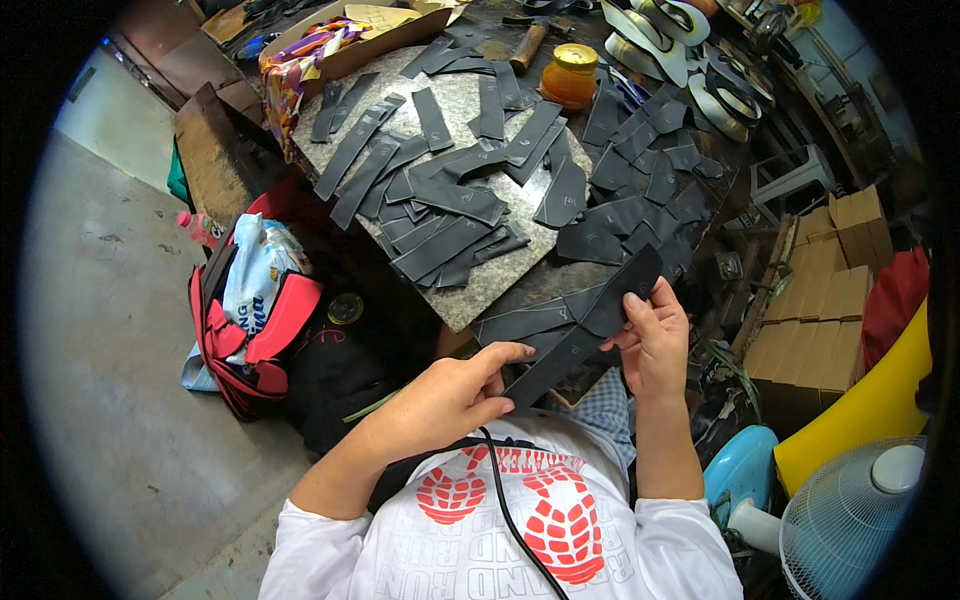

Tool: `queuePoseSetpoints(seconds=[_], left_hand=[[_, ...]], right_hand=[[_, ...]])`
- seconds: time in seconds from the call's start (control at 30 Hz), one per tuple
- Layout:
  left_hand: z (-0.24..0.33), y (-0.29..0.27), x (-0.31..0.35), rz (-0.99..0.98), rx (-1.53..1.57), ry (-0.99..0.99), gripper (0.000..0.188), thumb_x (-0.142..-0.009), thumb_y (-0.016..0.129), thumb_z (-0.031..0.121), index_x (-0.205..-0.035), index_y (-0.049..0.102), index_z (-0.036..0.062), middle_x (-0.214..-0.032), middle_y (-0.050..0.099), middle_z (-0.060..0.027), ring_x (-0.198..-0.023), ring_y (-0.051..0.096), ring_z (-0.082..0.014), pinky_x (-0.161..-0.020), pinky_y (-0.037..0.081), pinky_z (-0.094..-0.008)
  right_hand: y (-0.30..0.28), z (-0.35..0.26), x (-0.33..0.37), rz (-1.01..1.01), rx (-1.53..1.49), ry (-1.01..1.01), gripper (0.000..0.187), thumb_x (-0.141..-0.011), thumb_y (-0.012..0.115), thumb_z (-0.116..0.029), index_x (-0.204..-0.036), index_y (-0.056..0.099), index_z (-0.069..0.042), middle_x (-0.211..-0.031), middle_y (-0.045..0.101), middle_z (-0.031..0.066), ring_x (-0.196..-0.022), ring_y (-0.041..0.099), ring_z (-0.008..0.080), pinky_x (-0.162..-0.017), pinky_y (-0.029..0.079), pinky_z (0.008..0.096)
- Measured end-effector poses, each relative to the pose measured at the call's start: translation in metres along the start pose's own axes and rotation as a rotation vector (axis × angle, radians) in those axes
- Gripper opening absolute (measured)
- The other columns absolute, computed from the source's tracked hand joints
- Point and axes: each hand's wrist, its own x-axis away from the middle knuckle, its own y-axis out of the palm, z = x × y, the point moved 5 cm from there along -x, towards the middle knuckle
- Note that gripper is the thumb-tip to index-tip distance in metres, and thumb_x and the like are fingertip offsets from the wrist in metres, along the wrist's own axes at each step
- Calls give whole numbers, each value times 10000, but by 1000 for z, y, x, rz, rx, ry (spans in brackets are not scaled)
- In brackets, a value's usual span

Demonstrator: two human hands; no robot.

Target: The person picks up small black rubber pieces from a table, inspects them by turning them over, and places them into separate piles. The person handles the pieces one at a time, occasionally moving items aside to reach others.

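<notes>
Close to my body, between both hands, is a flat black strap piece (548, 368) that looks like leather, slanting up to the right. Its lower end sits between the thumb and index finger of my left hand (445, 392). My right hand (652, 338) pinches the wide, rounded black end (628, 290) with thumb and fingers. Whether this is one piece or two overlapping ones, I cannot tell. Just beyond, more black cut pieces (525, 322) lie partly behind the held one. Several black strips (455, 200) are heaped on a speckled stone slab (468, 300).
A jar of orange-brown stuff (570, 76) and a hammer (530, 46) stand past the slab. More black pieces (655, 160) spread to its right. A box (385, 32) is at the back left, a red bag (265, 330) at left, cartons (825, 320) and a fan (855, 530) at right.
</notes>
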Motion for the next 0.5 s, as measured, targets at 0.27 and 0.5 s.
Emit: queuePoseSetpoints(seconds=[0.27,0.5], left_hand=[[1,-20,17,30,-305,54,523,-808,742,65,-1294,549,68,-749,665,-89,-619,632,-180,-598,489,-313],[13,-50,16,249,-276,190,320,-829,751,86,-1126,640,38,-732,671,-81,-628,650,-157,-594,499,-284]], right_hand=[[6,8,-2,-25,-2,60,160,-987,543,-126,-1092,581,-11,-882,705,102,-680,703,174,-548,595,322],[18,9,-3,-69,-22,67,180,-1001,526,-148,-1086,576,3,-872,709,123,-667,705,177,-546,600,323]])
